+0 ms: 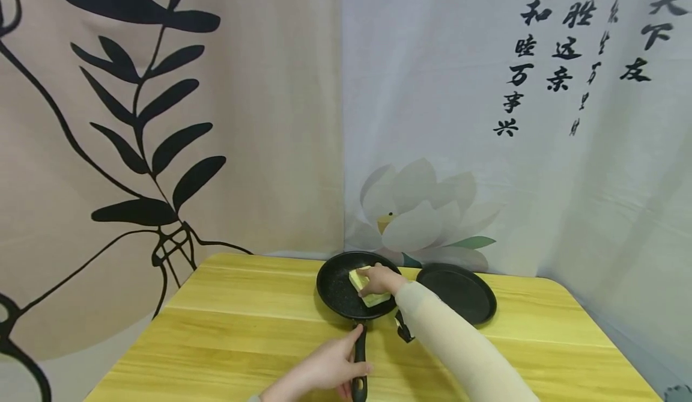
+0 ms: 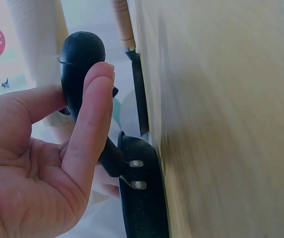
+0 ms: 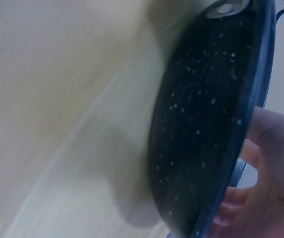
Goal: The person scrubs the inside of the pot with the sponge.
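Note:
A black speckled frying pan [image 1: 332, 282] stands on the wooden table with its handle towards me. My left hand [image 1: 335, 363] holds the black handle [image 2: 75, 94] between thumb and fingers. Inside the pan, my right hand [image 1: 382, 280] grips a pale yellow block that looks like a sponge [image 1: 376, 300], held against the pan's inner surface. From the right wrist, the pan's speckled outer wall [image 3: 196, 119] hides the fingertips and the yellow block.
A flat black pan [image 1: 459, 294] lies to the right, partly behind my right sleeve [image 1: 459, 342]. The left wrist view has a brown handle [image 2: 124, 25] beside a dark flat edge. Printed curtains [image 1: 270, 119] hang behind the table [image 1: 243, 312].

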Demonstrator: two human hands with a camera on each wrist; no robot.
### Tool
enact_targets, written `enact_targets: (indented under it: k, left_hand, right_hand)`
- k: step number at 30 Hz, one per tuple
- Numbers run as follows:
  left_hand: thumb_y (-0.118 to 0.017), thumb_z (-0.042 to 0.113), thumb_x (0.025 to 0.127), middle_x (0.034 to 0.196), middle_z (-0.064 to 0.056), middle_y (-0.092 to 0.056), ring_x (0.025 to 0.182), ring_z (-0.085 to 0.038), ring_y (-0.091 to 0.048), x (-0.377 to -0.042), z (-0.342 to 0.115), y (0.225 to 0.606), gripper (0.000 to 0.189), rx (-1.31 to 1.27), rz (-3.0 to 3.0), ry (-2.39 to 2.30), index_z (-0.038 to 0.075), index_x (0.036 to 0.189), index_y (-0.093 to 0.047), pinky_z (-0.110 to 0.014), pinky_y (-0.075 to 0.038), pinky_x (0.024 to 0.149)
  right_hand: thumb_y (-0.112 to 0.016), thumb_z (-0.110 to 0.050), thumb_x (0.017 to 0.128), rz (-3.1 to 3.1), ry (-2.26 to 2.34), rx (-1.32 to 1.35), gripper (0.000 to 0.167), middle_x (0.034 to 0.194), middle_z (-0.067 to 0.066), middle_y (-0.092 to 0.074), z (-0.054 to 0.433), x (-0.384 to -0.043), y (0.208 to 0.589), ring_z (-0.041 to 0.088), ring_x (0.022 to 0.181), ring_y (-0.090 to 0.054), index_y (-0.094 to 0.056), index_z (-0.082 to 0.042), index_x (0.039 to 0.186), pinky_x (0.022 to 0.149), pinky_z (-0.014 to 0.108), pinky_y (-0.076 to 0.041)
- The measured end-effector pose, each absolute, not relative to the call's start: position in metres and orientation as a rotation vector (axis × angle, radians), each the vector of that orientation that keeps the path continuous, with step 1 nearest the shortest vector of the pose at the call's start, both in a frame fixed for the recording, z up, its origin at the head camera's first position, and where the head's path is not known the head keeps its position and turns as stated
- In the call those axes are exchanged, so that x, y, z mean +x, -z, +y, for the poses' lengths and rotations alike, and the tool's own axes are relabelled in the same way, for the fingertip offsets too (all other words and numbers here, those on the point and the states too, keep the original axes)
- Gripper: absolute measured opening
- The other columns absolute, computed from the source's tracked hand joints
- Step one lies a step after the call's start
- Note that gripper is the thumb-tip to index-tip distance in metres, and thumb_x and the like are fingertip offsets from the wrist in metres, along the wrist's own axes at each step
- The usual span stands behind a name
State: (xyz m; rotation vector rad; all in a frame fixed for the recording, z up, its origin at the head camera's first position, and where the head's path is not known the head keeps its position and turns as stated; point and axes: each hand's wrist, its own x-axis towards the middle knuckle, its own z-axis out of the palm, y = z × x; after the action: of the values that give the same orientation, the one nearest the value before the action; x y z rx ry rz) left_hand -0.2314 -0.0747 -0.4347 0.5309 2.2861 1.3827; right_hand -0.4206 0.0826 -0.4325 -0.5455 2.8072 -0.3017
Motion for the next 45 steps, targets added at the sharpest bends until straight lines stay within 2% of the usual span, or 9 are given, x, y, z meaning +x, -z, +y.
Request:
enact_targets:
  k: [8,19,24,31,39,45]
  left_hand:
    - [-0.068,0.020,0.092,0.058,-0.010,-0.063,0.044,-0.022,-0.061,-0.231,-0.075,0.435,0.077,0.547,2.292,-1.391,-0.005,0.150,-0.025,-0.044,-0.055,0.046]
    - [-0.068,0.018,0.092,0.057,-0.009,-0.062,0.043,-0.022,-0.061,-0.230,-0.075,0.437,0.078,0.580,2.287,-1.424,-0.007,0.150,-0.023,-0.046,-0.055,0.046]
    - [-0.068,0.019,0.092,0.056,-0.010,-0.062,0.043,-0.021,-0.060,-0.230,-0.075,0.437,0.078,0.574,2.284,-1.417,-0.006,0.150,-0.023,-0.045,-0.055,0.046]
    - [-0.069,0.017,0.091,0.056,-0.009,-0.061,0.042,-0.020,-0.059,-0.228,-0.073,0.438,0.078,0.570,2.301,-1.433,-0.006,0.150,-0.024,-0.043,-0.054,0.043]
    - [-0.069,0.016,0.091,0.056,-0.008,-0.061,0.041,-0.020,-0.060,-0.226,-0.073,0.437,0.079,0.587,2.316,-1.448,-0.007,0.150,-0.023,-0.042,-0.054,0.041]
    - [-0.069,0.016,0.091,0.057,-0.009,-0.062,0.043,-0.022,-0.061,-0.227,-0.072,0.435,0.077,0.581,2.306,-1.432,-0.007,0.150,-0.024,-0.045,-0.054,0.044]
  right_hand:
    - [-0.074,-0.034,0.087,2.799,0.272,-0.606,0.066,0.145,0.010,-0.047,0.087,-0.414,0.431,0.036,0.140,-0.028,-0.048,-0.021,0.145,0.107,0.053,-0.035]
    - [-0.075,-0.037,0.085,2.756,0.191,-0.677,0.066,0.140,0.004,-0.053,0.088,-0.407,0.430,0.034,0.139,-0.031,-0.049,-0.023,0.144,0.109,0.049,-0.034]
    - [-0.075,-0.036,0.085,2.690,0.184,-0.729,0.066,0.143,0.005,-0.050,0.087,-0.402,0.424,0.031,0.139,-0.032,-0.050,-0.024,0.144,0.109,0.046,-0.034]
    - [-0.079,-0.030,0.082,2.623,0.279,-0.769,0.069,0.142,0.005,-0.051,0.089,-0.396,0.418,0.023,0.130,-0.046,-0.050,-0.020,0.144,0.104,0.039,-0.041]
    - [-0.080,-0.029,0.081,2.613,0.330,-0.813,0.070,0.141,0.003,-0.052,0.086,-0.393,0.420,0.021,0.129,-0.047,-0.051,-0.015,0.143,0.104,0.036,-0.042]
    - [-0.079,-0.034,0.081,2.622,0.373,-0.787,0.071,0.142,0.004,-0.051,0.081,-0.391,0.420,0.022,0.129,-0.047,-0.051,-0.017,0.143,0.103,0.037,-0.043]
